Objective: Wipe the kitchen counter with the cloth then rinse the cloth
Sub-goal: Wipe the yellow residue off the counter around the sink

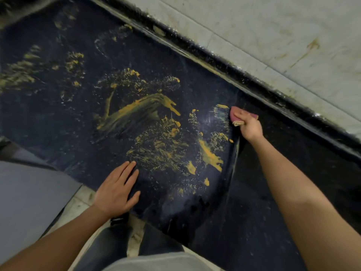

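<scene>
Head view: cloth [235, 112] in right fingers [245, 116]

Kitchen, seen from above. A dark, speckled stone counter [48, 133] is covered in yellow-orange smears [140, 110]. Behind it rises a grimy, pale tiled wall [273, 36] streaked with brownish stains. Pale floor tiles [82, 200] show below the counter's front edge. A right hand [251, 127] holds a pink cloth [237, 112] on the counter.

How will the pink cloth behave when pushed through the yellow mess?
Likely floppy: the cloth is bunched in the right hand. Probably drags and smears the yellow paste, judging by streaks on the counter.
</scene>
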The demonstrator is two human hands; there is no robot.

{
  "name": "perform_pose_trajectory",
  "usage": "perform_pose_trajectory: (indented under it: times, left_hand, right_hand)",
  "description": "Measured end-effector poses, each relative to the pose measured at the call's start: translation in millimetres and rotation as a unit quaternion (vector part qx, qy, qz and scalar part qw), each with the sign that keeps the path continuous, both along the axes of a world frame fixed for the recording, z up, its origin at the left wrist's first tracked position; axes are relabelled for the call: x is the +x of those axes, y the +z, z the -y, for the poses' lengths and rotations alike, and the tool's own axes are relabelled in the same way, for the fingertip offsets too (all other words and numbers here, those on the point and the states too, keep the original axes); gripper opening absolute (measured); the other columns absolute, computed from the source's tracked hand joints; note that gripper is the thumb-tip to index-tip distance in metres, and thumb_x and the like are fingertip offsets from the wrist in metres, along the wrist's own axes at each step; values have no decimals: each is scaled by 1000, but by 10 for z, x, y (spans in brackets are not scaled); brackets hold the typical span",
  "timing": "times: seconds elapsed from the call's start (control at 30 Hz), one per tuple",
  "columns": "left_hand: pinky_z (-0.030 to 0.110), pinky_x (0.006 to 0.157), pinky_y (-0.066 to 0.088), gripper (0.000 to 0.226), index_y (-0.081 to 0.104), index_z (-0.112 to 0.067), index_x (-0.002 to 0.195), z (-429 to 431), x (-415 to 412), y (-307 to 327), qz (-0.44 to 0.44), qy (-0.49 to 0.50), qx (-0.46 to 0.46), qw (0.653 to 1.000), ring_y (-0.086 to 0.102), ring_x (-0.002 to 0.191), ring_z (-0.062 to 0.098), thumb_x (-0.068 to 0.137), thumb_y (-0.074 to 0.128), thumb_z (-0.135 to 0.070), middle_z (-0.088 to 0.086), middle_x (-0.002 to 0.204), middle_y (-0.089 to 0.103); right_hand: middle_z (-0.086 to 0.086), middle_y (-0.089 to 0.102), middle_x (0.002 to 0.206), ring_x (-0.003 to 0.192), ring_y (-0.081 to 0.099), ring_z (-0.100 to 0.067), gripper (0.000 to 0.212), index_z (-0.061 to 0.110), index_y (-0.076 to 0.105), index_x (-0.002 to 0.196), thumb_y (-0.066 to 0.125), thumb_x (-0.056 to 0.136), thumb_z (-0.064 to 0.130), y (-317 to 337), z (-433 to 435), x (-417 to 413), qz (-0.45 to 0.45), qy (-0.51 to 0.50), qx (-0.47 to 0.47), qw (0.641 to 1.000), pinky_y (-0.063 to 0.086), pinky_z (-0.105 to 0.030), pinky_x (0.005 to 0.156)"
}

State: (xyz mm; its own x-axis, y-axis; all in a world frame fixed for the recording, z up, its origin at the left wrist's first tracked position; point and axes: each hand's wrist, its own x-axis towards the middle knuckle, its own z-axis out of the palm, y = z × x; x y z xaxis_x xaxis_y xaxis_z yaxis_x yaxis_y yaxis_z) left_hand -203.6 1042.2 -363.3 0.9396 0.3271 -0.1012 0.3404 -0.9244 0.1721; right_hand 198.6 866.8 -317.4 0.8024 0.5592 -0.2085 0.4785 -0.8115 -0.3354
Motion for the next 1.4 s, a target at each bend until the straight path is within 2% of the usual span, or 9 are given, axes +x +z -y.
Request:
perform_pose_trajectory:
  times: [0.27,0.57,0.73,0.87,0.97,1.07,1.2,1.3,1.4]
  left_hand:
    - [41,99,29,79,64,8,107,-23,5,35,-22,-27,-15,999,44,114,37,95,11,-50,28,119,58]
    - [49,84,50,83,66,7,104,-21,-9,135,-32,-57,-41,997,60,105,41,94,6,-51,27,114,61]
    - [52,81,51,68,65,9,102,-30,-12,184,-57,-60,-62,995,59,104,44,84,29,-46,29,113,61]
    - [51,82,50,67,64,9,103,-27,-19,211,-51,-67,-63,994,58,105,44,82,31,-45,29,113,60]
    - [51,83,50,68,64,9,102,-24,-20,231,-57,-74,-70,993,58,105,44,81,31,-46,30,113,60]
    - [52,83,49,68,64,9,103,-22,-13,233,-60,-75,-72,993,58,106,44,82,30,-46,31,114,59]
    - [52,86,48,81,63,8,105,-12,-34,206,-51,-71,-79,993,58,106,43,95,8,-50,29,115,59]
    - [48,96,42,76,61,6,112,-23,-47,191,-21,-34,-91,995,55,110,39,96,10,-48,25,117,60]
    - [49,100,33,59,56,5,119,-127,-78,198,30,38,-76,996,47,116,35,88,31,-39,23,121,58]
  right_hand:
    - [-12,42,143,136,36,-27,43,11,53,129,48,89,-3,193,621,-1196,-67,47,-54,995,23,-29,112]
    - [7,56,130,120,51,-8,41,20,60,122,54,87,1,508,1405,-3137,-184,42,-86,978,23,7,85]
    - [23,45,122,115,41,11,37,18,62,121,52,90,1,533,1530,-3618,-202,21,-59,977,23,7,93]
    - [17,53,126,117,49,5,41,23,64,117,53,87,-3,496,1587,-3743,-198,-27,-16,980,37,-16,104]
    - [16,53,123,116,49,1,41,20,62,119,52,88,-4,580,1502,-3747,-146,-128,48,980,36,-8,101]
    - [16,62,119,114,55,4,36,17,64,117,54,88,-3,784,1334,-3662,-187,-172,163,953,40,-10,99]
    - [2,69,103,86,64,4,30,5,62,116,49,90,-3,957,1156,-3287,-184,-247,236,922,44,-4,73]
    - [-11,66,99,84,56,-16,31,5,59,119,45,93,-3,947,939,-2785,-154,-267,273,911,44,-9,60]
    - [-7,61,110,99,55,-16,32,4,58,121,46,93,-4,762,702,-2083,-117,-269,309,905,46,-13,79]
